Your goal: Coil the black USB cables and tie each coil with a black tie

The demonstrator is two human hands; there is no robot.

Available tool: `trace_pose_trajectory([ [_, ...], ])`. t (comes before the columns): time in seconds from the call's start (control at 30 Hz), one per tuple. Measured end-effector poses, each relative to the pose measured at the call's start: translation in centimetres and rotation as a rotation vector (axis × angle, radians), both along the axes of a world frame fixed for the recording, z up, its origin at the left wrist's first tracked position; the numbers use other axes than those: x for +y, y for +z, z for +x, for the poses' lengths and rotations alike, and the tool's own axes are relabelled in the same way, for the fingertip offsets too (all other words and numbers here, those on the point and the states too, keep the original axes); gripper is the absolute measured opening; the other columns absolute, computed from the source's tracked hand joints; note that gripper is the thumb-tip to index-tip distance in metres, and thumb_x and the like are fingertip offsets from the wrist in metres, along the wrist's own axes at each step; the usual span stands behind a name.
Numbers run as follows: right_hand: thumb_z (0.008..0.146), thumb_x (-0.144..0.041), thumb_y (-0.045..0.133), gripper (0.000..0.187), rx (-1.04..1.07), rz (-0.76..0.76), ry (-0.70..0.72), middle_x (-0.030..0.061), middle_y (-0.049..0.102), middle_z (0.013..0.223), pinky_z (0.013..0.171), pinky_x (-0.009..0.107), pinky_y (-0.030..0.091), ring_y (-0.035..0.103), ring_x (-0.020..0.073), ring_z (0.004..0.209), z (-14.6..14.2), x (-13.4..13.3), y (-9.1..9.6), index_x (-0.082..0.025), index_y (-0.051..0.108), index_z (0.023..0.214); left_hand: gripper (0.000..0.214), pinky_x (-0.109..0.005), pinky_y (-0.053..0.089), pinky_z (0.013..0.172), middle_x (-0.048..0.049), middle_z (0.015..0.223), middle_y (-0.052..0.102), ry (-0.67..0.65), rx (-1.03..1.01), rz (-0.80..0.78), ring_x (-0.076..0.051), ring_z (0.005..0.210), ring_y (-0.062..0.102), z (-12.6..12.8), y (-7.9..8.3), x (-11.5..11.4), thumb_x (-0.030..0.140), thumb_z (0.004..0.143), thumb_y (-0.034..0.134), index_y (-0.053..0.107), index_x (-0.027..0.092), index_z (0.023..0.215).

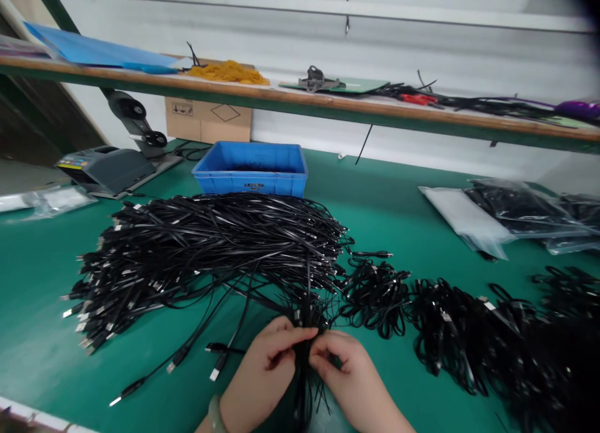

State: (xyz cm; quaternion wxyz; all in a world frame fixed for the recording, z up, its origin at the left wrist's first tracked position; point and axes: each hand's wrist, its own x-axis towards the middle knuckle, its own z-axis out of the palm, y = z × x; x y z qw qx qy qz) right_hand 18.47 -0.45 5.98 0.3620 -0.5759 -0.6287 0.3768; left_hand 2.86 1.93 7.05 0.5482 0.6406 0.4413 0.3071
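Left hand [265, 364] and right hand [351, 370] close together, fingertips all but meeting, left index stretched toward the right pinch. Could not tell whether either was clamped on a strand; the contact was hidden. Thin black strands [304, 395] ran between the hands and under them, tails splayed toward the wearer.

Judgement on handling: fine fingertip work, best done with one hand steadying the strands while the other moved. Loose tails nearby looked likely to snag; parting them first would have helped, as would light pressure.

Just left of the hands, stray USB cables [180, 357] lay on the green worktop [384, 199], plugs outward. Beyond and leftward, a broad pile of straight black USB cables [225, 230]. Right of the hands, small coiled cables [377, 295], then a larger coiled heap [462, 333]. Farther out, past the pile, a blue bin [253, 184]; far left, a grey tape dispenser [110, 170].
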Motion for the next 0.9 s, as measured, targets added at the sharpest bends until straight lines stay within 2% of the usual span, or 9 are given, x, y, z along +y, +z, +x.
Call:
trace_pose_trajectory([
  [0.13,0.073,-0.015,0.055,0.014,0.136,0.058,-0.055,-0.0015,0.053,0.058,0.053,0.021,0.038,0.049,0.0126,0.057,0.1,-0.2,0.5,-0.018,0.058,0.06,0.021,-0.03,0.038,0.088,-0.0069,0.106,0.054,0.006,0.032,0.006,-0.021,0.099,0.049,0.1,-0.5,0.7,0.02,0.069,0.058,0.07,0.023,0.085],
  [0.2,0.075,-0.014,0.054,0.014,0.124,0.165,-0.054,0.0006,0.057,0.064,0.059,0.023,0.041,0.053,0.0141,0.064,0.1,-0.2,0.7,-0.019,0.059,0.064,0.013,-0.029,0.042,0.077,-0.0059,0.087,0.06,0.021,-0.098,-0.162,-0.018,0.081,0.053,0.5,-1.4,0.3,0.031,0.07,0.06,0.066,0.019,0.072],
  [0.27,0.075,-0.015,0.055,0.011,0.183,0.229,-0.055,0.0019,0.06,0.07,0.064,0.025,0.043,0.056,0.0154,0.069,-0.3,-0.4,0.5,-0.021,0.059,0.067,0.031,-0.024,0.039,0.053,0.0005,0.053,0.052,-0.05,-0.32,-0.433,-0.012,0.051,0.046,1.0,-2.3,-0.5,0.047,0.071,0.057,0.057,0.018,0.06],
  [0.4,0.068,-0.029,0.069,0.022,0.688,0.03,-0.133,-0.0004,0.062,0.07,0.059,0.025,0.046,0.061,0.0167,0.067,-0.9,-0.9,-0.8,-0.023,0.048,0.073,0.05,-0.022,0.021,0.039,0.0044,0.038,0.039,-0.272,-0.561,-0.755,-0.007,0.033,0.029,1.8,-2.7,-1.4,0.064,0.065,0.053,0.051,0.016,0.051],
  [0.47,0.068,-0.033,0.07,0.028,0.8,-0.062,-0.154,-0.0029,0.061,0.065,0.053,0.024,0.046,0.061,0.0157,0.059,0.2,-0.9,-1.0,-0.025,0.045,0.079,0.05,-0.022,0.028,0.043,0.001,0.047,0.049,-0.304,-0.435,-0.672,-0.008,0.039,0.038,1.9,-2.1,-0.8,0.063,0.067,0.055,0.058,0.013,0.061],
  [0.53,0.072,-0.031,0.067,0.027,0.671,0.019,-0.265,-0.0014,0.063,0.069,0.059,0.027,0.049,0.063,0.017,0.065,2.8,-0.5,-0.6,-0.026,0.046,0.087,0.045,-0.023,0.035,0.051,-0.0002,0.06,0.055,-0.189,-0.252,-0.496,-0.011,0.05,0.046,1.7,-1.4,0.5,0.057,0.069,0.057,0.062,0.013,0.076],
  [0.7,0.074,-0.027,0.061,0.012,-0.128,0.357,-0.501,0.0094,0.062,0.105,0.093,0.048,0.037,0.054,0.0264,0.103,10.4,1.5,0.9,-0.022,0.058,0.084,0.027,-0.025,0.041,0.074,-0.0018,0.084,0.059,0.309,-0.054,-0.177,-0.016,0.081,0.054,1.3,-1.1,3.7,0.041,0.078,0.053,0.058,0.018,0.09],
  [0.8,0.074,-0.028,0.058,0.011,-0.282,0.334,-0.461,0.0116,0.059,0.114,0.097,0.051,0.032,0.049,0.0292,0.11,10.1,2.6,0.4,-0.02,0.062,0.081,0.038,-0.026,0.041,0.077,-0.0048,0.09,0.062,0.208,-0.014,-0.23,-0.017,0.088,0.056,2.3,-1.5,4.3,0.034,0.081,0.049,0.05,0.015,0.114],
  [0.9,0.082,-0.03,0.051,0.02,-0.061,0.139,-0.311,0.0114,0.064,0.105,0.086,0.044,0.046,0.059,0.0253,0.097,6.3,3.2,-0.7,-0.02,0.062,0.095,0.028,-0.025,0.04,0.06,0.0015,0.062,0.059,0.027,0.087,-0.23,-0.015,0.063,0.055,3.7,-1.3,3.4,0.028,0.082,0.043,0.057,0.014,0.103],
])
